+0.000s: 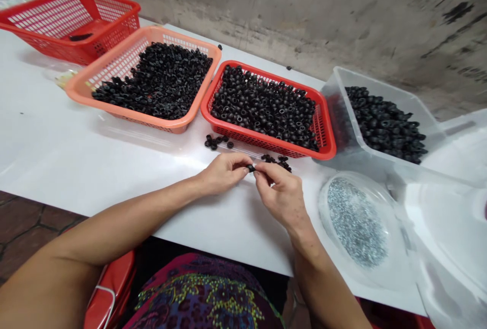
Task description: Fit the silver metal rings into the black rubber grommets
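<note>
A small black ring-shaped part (250, 168) is pinched between the thumb and forefinger of my left hand (224, 174), just above the white table. My right hand (281, 189) meets it from the right, thumb and forefinger pressed together at the part's edge; whatever lies between those fingertips is too small to make out. Behind my hands are two loose groups of black pieces, one on the left (217, 142) and one partly hidden by my right hand (279, 160). Closest behind them is a red basket (327, 141) full of black rings.
An orange basket (81, 90) of small black pieces stands left, with a red basket (129, 17) beyond it. At right are a clear bin (375, 159) of black parts and a round clear tub holding small silvery pieces (355, 222). A concrete wall (304, 20) borders the table (57, 151).
</note>
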A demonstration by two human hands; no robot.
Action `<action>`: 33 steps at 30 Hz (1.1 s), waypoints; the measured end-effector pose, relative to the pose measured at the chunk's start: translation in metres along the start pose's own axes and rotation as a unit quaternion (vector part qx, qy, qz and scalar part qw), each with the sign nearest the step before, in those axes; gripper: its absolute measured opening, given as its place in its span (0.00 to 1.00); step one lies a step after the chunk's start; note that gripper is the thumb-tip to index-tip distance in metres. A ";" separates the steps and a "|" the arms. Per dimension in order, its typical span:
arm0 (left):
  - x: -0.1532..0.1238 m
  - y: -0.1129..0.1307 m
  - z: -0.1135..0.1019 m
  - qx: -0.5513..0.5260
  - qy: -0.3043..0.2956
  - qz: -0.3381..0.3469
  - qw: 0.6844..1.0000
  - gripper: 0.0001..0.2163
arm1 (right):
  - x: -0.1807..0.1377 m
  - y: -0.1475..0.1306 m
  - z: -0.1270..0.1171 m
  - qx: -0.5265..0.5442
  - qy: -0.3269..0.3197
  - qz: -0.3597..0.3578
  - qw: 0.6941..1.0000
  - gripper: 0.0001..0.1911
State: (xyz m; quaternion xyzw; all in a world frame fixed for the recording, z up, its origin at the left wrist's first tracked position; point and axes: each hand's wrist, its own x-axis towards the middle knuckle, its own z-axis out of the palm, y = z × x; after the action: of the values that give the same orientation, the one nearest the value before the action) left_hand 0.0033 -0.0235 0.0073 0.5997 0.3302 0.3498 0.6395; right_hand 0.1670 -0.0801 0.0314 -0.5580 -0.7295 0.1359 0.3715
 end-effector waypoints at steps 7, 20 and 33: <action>-0.001 -0.002 0.000 0.042 -0.028 -0.013 0.999 0.08 | -0.001 -0.001 0.002 -0.033 0.004 0.025 0.999 0.09; -0.004 0.010 0.000 -0.001 -0.030 -0.019 0.999 0.07 | 0.012 0.011 -0.006 0.297 -0.092 0.268 0.912 0.03; -0.007 0.002 0.003 0.107 0.003 0.031 0.994 0.09 | 0.006 0.008 0.007 0.177 -0.038 0.176 0.968 0.03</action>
State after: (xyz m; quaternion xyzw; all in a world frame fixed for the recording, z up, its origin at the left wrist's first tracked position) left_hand 0.0016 -0.0304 0.0099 0.6736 0.3492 0.3335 0.5595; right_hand 0.1675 -0.0705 0.0243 -0.5974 -0.5979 0.3465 0.4068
